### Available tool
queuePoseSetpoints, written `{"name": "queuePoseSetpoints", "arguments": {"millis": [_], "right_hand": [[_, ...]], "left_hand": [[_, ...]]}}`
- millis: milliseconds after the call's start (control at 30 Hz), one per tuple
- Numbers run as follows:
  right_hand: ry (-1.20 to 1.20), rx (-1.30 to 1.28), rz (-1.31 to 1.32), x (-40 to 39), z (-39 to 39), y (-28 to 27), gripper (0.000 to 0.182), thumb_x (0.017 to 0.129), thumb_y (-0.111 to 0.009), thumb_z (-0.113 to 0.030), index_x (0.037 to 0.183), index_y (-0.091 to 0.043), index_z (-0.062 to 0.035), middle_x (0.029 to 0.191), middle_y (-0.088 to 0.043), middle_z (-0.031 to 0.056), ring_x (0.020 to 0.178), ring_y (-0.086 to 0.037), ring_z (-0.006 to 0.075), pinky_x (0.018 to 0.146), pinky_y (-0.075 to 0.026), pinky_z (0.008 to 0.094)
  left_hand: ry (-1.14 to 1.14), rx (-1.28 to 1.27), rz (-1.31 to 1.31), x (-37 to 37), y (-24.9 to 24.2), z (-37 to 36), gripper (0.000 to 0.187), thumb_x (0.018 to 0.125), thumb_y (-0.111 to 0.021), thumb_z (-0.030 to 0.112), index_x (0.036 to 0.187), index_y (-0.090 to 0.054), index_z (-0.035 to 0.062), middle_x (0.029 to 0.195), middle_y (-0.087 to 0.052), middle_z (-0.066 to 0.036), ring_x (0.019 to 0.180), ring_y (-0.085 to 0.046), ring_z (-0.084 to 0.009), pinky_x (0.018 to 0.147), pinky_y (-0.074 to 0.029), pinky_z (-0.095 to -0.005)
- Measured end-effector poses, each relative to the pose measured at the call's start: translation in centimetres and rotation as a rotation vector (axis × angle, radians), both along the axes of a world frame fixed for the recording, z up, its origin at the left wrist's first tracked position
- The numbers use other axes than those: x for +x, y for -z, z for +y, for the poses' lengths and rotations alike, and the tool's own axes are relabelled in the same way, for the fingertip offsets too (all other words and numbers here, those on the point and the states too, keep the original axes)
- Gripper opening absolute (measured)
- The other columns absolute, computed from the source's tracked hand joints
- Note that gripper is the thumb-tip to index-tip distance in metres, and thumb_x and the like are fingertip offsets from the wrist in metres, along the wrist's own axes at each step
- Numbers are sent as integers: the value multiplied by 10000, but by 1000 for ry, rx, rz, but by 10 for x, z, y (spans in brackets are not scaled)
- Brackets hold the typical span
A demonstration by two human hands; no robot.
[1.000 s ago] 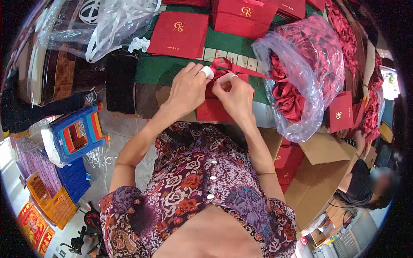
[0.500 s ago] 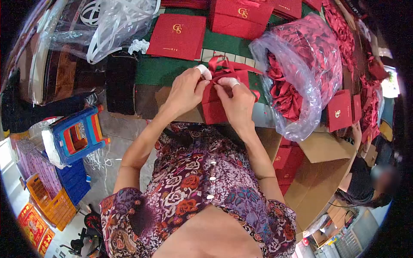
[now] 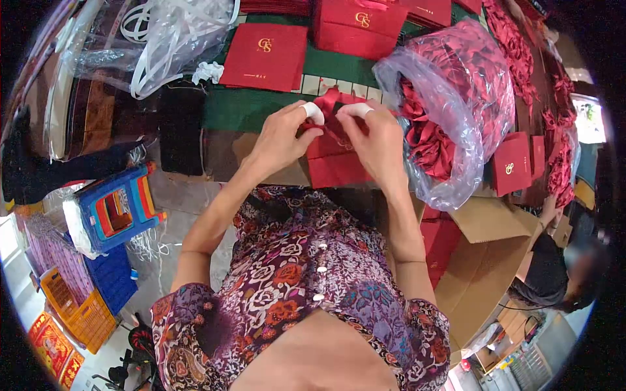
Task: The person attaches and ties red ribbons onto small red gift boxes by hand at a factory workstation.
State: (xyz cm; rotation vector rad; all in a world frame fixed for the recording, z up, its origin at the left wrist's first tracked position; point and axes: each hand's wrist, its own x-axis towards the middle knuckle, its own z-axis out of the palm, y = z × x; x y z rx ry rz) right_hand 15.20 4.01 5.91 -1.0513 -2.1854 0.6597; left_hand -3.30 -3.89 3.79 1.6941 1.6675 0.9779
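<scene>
A small red paper bag (image 3: 336, 168) lies at the near edge of the table, below both hands. Red ribbon (image 3: 330, 101) rises in a loop at its top. My left hand (image 3: 284, 135), with white wrapping on a finger, pinches the ribbon at the left. On the other side, my right hand (image 3: 377, 142), also with a white-wrapped finger, has thumb and forefinger closed on the ribbon. The ribbon ends are partly hidden by the fingers.
A clear plastic bag of red ribbons (image 3: 450, 111) stands at the right. Flat red bags (image 3: 266, 57) and a standing red bag (image 3: 360, 29) lie beyond. An open cardboard box (image 3: 486, 260) is at the lower right. Another person (image 3: 554, 270) sits at the far right.
My hands have drawn slightly apart, the right one moving right. The ribbon loop between them has changed shape. The view has shifted a little.
</scene>
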Motion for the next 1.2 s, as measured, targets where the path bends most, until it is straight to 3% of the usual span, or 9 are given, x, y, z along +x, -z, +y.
{"name": "queuePoseSetpoints", "arguments": {"millis": [67, 233, 400, 600, 900, 933, 967, 1133, 1200], "right_hand": [[-136, -113, -131, 2, 7, 0, 119, 881, -708, -145, 956, -744, -62, 865, -682, 158, 826, -676, 314, 741, -521, 397], [-234, -303, -200, 6, 30, -4, 190, 873, -712, -229, 940, -755, -57, 848, -675, 157, 762, -666, 315, 715, -517, 382], [-579, -541, -244, 10, 54, 9, 206, 899, -691, -210, 971, -749, -26, 829, -725, 96, 745, -669, 159, 707, -508, 318], [-553, -952, -82, 12, 64, 27, 142, 884, -704, -122, 923, -738, 11, 824, -705, -20, 769, -601, 44, 707, -487, 236], [-113, -755, 124, 3, 59, 43, 223, 907, -684, -185, 937, -743, 28, 847, -716, 9, 777, -614, 71, 745, -504, 257], [-70, -667, 118, 1, 61, 40, 239, 922, -674, -199, 950, -741, 28, 842, -719, 18, 783, -612, 64, 742, -504, 258], [-25, -580, 111, 1, 61, 35, 255, 936, -664, -214, 963, -738, 28, 837, -722, 27, 790, -610, 57, 739, -504, 259], [142, -315, 90, 25, 53, 35, 263, 938, -655, -247, 997, -740, -5, 861, -732, 176, 803, -731, 257, 731, -541, 351], [158, -298, -3, 32, 47, 32, 258, 924, -673, -252, 979, -743, -10, 848, -731, 173, 787, -730, 257, 718, -541, 356]], "left_hand": [[28, 25, 52, 5, -5, -1, 183, 794, -699, 16, 950, -606, 36, 899, -607, -143, 871, -622, -356, 751, -502, -431], [45, 224, 106, 11, 4, -4, 146, 804, -686, 14, 935, -625, 30, 903, -588, -135, 864, -597, -347, 744, -506, -433], [124, 330, 198, 13, 1, -3, 133, 801, -684, 1, 931, -655, 9, 911, -578, -126, 845, -587, -331, 731, -512, -417], [113, 317, 130, 18, -4, -1, 150, 805, -702, 15, 948, -656, 3, 930, -591, -129, 864, -595, -327, 750, -512, -417], [103, 76, -18, 18, 7, 5, 159, 816, -713, 22, 959, -644, 37, 940, -627, -152, 926, -614, -367, 806, -511, -420], [55, 82, 24, 16, 7, 8, 182, 816, -758, 63, 976, -671, 58, 904, -627, -109, 759, -617, -257, 619, -467, -325], [59, 83, 26, 14, 10, 9, 182, 816, -758, 63, 976, -671, 58, 904, -627, -109, 759, -617, -257, 619, -467, -325], [-64, 222, 108, 7, 21, 14, 208, 837, -754, 104, 1041, -711, 98, 945, -683, -96, 735, -630, -235, 626, -486, -314], [-106, 246, 110, 9, 20, 16, 197, 841, -750, 104, 1034, -712, 100, 929, -686, -93, 711, -628, -227, 625, -490, -317]]}}
